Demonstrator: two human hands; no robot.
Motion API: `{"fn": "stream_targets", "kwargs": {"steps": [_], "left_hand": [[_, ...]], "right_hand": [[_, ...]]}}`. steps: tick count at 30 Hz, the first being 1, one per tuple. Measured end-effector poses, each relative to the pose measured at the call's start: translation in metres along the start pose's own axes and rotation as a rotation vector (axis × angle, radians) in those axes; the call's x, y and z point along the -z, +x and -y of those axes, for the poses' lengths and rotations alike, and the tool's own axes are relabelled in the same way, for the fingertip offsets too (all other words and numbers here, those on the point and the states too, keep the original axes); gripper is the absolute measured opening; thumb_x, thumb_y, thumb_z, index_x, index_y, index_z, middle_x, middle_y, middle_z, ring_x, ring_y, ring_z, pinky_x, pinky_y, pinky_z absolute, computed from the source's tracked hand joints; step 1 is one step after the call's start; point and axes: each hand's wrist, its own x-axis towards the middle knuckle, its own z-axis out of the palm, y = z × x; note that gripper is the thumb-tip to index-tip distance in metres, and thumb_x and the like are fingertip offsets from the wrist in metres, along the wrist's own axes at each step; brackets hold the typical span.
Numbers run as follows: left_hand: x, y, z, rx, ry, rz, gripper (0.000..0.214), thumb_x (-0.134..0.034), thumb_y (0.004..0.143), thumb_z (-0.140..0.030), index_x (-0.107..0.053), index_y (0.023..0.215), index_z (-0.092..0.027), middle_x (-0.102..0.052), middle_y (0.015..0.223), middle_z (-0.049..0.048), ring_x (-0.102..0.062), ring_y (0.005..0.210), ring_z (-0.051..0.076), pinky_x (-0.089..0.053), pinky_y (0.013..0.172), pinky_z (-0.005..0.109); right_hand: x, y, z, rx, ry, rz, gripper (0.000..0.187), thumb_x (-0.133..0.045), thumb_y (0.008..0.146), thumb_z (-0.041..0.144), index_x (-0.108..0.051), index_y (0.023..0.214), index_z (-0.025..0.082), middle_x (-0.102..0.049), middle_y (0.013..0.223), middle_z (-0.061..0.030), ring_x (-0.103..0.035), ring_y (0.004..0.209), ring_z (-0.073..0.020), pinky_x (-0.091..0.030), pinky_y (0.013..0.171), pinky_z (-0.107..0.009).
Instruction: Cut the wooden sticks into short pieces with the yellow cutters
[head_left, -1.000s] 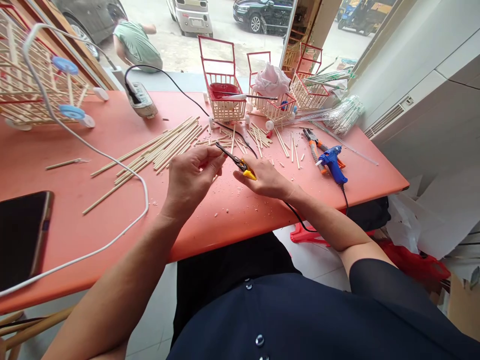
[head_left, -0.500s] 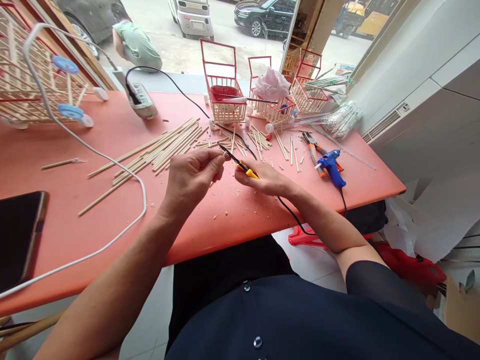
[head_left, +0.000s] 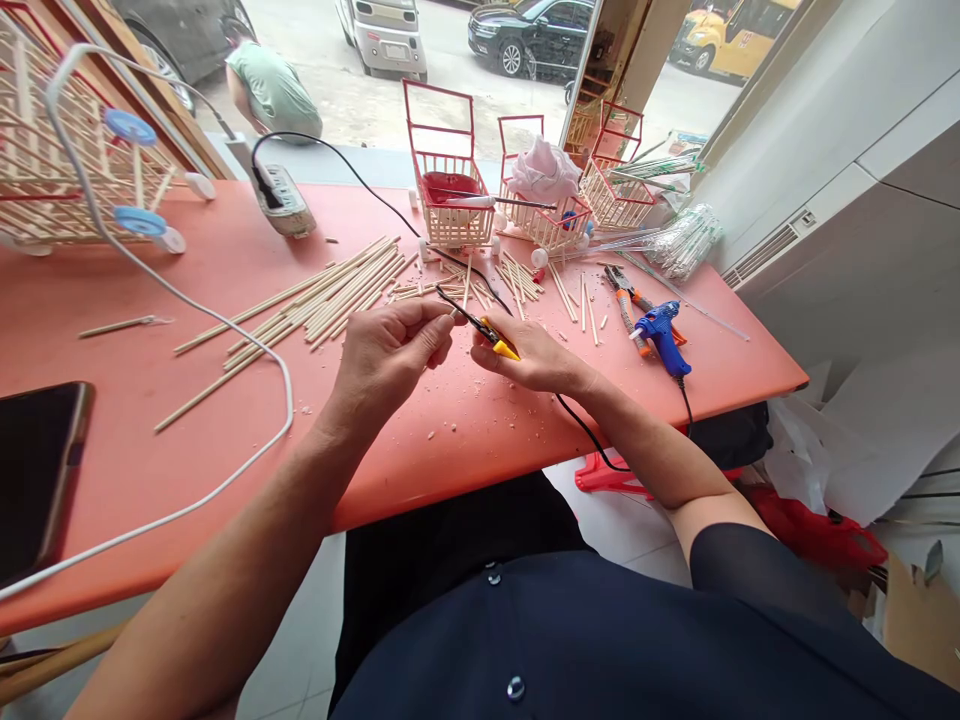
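Observation:
Above the pink table, my right hand (head_left: 534, 355) is closed around a pair of cutting pliers (head_left: 498, 343) with yellow handles and dark, narrow jaws that point up and left. My left hand (head_left: 394, 350) pinches a short piece of wooden stick (head_left: 454, 313) between thumb and fingertips; most of it is hidden by the fingers. The stick's end meets the plier jaws. Behind both hands lie cut wooden sticks (head_left: 519, 278). Left of them, a bundle of longer sticks (head_left: 352, 285) rests on the table, partly behind my left hand.
Small stick carts (head_left: 457, 222) with red handles stand along the back. On the right lie a blue glue gun (head_left: 661, 338) and orange-handled pliers (head_left: 624, 300). A white cable (head_left: 289, 385) crosses the left side, near a phone (head_left: 41, 480) and a power strip (head_left: 285, 205).
My hands stay almost in place, with only a slight shift of the pliers and stick piece. Outside the window, a yellow vehicle has moved further into view.

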Motion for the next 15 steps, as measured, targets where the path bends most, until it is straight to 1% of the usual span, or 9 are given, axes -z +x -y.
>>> {"fn": "stream_targets", "kwargs": {"steps": [5, 9, 12, 15], "left_hand": [[0.0009, 0.0001, 0.0026, -0.010, 0.010, 0.010, 0.012, -0.080, 0.091, -0.030, -0.081, 0.084, -0.020, -0.056, 0.059, -0.0018, -0.050, 0.056, 0.012, -0.041, 0.055, 0.027], [0.0016, 0.0004, 0.0045, -0.022, 0.021, 0.011, 0.011, -0.078, 0.091, -0.027, -0.080, 0.083, -0.020, -0.057, 0.059, -0.0012, -0.049, 0.056, 0.013, -0.041, 0.055, 0.027], [0.0021, 0.0009, 0.0053, -0.021, 0.026, 0.018, 0.011, -0.079, 0.090, -0.029, -0.078, 0.083, -0.021, -0.057, 0.060, -0.0009, -0.050, 0.057, 0.014, -0.043, 0.056, 0.028], [0.0025, 0.0013, 0.0058, -0.021, 0.032, 0.025, 0.015, -0.081, 0.089, -0.031, -0.076, 0.080, -0.021, -0.057, 0.060, -0.0009, -0.050, 0.057, 0.014, -0.044, 0.057, 0.028]], "right_hand": [[-0.0002, -0.0001, 0.0019, -0.009, -0.021, -0.015, 0.051, -0.060, 0.103, 0.075, -0.055, 0.106, 0.024, -0.061, 0.093, -0.0007, -0.053, 0.084, -0.0197, -0.039, 0.082, -0.035], [-0.0008, 0.0005, 0.0008, 0.023, -0.030, -0.059, 0.054, -0.062, 0.100, 0.077, -0.049, 0.100, 0.025, -0.056, 0.092, 0.0001, -0.048, 0.081, -0.0184, -0.036, 0.079, -0.035], [-0.0017, 0.0011, -0.0021, 0.048, -0.035, -0.103, 0.057, -0.065, 0.098, 0.080, -0.044, 0.097, 0.027, -0.055, 0.091, 0.0004, -0.044, 0.079, -0.0174, -0.035, 0.077, -0.034], [-0.0026, 0.0013, -0.0047, 0.090, -0.042, -0.138, 0.059, -0.065, 0.098, 0.082, -0.042, 0.097, 0.027, -0.054, 0.090, 0.0007, -0.043, 0.078, -0.0173, -0.034, 0.076, -0.034]]}}
